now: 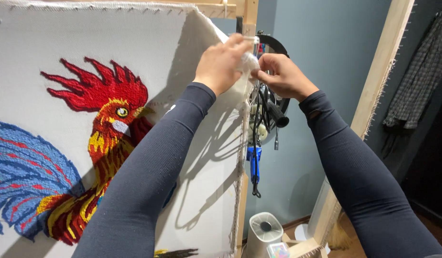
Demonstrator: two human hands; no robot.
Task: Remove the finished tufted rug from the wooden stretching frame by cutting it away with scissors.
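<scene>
A white cloth [49,43] is stretched on a wooden frame [251,14] and carries a tufted rooster [106,124] in red, yellow and blue. My left hand [222,64] grips the cloth's right edge near the top of the frame. My right hand [282,75] is just beside it, pinching the same bunched white edge [250,62]. Both arms wear dark long sleeves.
Black cables and a blue-handled tool [253,162] hang behind the frame's right post. A second wooden frame post [374,91] slants at the right. A white cylindrical appliance [265,231] stands on the floor below. A checked shirt [419,76] hangs on the far right wall.
</scene>
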